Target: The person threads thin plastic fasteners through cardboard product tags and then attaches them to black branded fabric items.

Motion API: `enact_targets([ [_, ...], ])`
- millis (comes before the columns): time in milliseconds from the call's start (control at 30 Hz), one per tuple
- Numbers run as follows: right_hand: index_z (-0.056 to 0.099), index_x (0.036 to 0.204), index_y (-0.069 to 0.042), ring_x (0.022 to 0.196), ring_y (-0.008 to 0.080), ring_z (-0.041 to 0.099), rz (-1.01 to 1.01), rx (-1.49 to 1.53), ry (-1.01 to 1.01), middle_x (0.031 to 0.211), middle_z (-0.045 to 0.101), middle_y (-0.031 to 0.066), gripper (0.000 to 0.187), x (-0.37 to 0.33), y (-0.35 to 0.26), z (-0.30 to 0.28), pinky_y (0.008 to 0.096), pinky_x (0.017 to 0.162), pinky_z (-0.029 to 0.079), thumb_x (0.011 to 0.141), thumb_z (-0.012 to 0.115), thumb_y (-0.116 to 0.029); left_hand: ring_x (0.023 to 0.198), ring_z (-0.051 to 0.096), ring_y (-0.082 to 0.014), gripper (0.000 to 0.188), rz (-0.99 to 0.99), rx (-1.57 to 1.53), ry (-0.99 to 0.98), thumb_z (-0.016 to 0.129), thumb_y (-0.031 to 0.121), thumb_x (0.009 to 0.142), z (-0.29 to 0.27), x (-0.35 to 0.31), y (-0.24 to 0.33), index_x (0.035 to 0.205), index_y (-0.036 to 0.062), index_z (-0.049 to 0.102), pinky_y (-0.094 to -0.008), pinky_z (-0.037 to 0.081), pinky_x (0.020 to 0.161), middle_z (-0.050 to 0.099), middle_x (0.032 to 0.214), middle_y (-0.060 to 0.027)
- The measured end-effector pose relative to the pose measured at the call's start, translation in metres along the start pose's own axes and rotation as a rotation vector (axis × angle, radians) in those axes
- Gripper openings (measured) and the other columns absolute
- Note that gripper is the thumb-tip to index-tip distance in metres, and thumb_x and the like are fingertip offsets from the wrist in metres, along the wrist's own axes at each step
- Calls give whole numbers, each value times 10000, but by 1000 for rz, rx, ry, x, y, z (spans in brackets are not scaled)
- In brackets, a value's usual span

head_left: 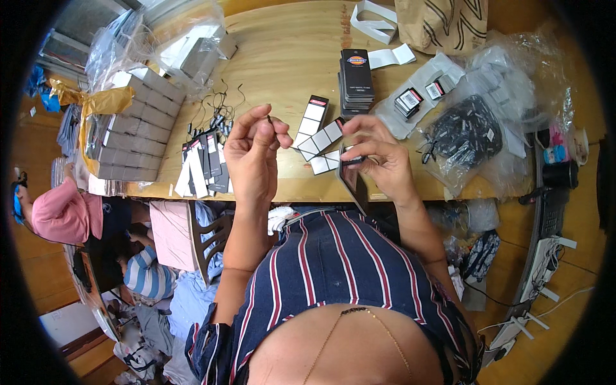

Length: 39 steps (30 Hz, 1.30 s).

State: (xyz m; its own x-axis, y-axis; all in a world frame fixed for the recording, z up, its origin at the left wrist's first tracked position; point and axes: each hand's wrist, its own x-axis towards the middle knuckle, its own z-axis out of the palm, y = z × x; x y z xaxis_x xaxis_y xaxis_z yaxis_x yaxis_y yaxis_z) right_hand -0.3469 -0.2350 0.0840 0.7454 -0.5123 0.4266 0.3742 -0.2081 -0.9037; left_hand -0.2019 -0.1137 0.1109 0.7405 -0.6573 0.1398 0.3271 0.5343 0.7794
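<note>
My left hand (253,151) is raised over the front of the table, thumb and forefinger pinching a thin dark cord (270,119). To its right, my right hand (385,157) grips a dark hang tag (354,187) that hangs tilted over the table edge. Between the hands lie strips of white labels (312,120) with dark and red ends, partly overlapping. A stack of black hang tags (356,83) stands just beyond my right hand. Left of my left hand, several tags (204,163) lie fanned out with black cords (221,115) attached.
At left, white boxes (138,122) are piled under clear plastic. At right are small label stacks (408,101) on white wrapping and a plastic bag of black cords (467,131). A brown paper bag (443,25) stands at the back. Two people, one in a pink top (67,212), are at lower left.
</note>
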Motion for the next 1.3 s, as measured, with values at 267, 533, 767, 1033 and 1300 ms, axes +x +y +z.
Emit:
enact_targets([
  [267,536,903,50,695,129,570,198,313,72,799,585,109,172,1,-22,19,234,634,468,735,570,32,665,507,-137,93,-27,346,-211,561,-71,687,-3,-8,15,773,-36,568,-236,431,611,529,829,-119],
  [533,509,922,47,760,165,581,266,141,91,840,580,118,154,9,-30,42,265,688,481,779,529,-7,727,528,-154,135,55,547,-411,586,-91,662,-10,-3,25,790,-51,598,-229,416,642,561,770,-112],
  [767,442,917,24,707,168,589,286,328,90,803,571,132,152,14,-24,54,265,601,493,809,509,-60,665,529,-90,344,-3,583,-415,627,-56,671,-16,-2,29,992,-43,503,-211,411,616,577,713,-62],
  [1033,452,855,6,628,161,588,344,424,84,694,579,119,150,16,-18,54,242,545,482,813,522,-120,658,523,-81,360,-86,563,-383,635,-52,663,-15,-1,29,987,-33,479,-195,390,598,577,699,-55],
  [1300,498,776,16,556,104,547,352,154,118,632,566,82,117,14,-30,39,194,492,439,801,539,-91,652,517,-76,357,-78,647,-411,635,-57,659,-1,-4,21,981,-25,484,-193,387,585,560,682,-38],
])
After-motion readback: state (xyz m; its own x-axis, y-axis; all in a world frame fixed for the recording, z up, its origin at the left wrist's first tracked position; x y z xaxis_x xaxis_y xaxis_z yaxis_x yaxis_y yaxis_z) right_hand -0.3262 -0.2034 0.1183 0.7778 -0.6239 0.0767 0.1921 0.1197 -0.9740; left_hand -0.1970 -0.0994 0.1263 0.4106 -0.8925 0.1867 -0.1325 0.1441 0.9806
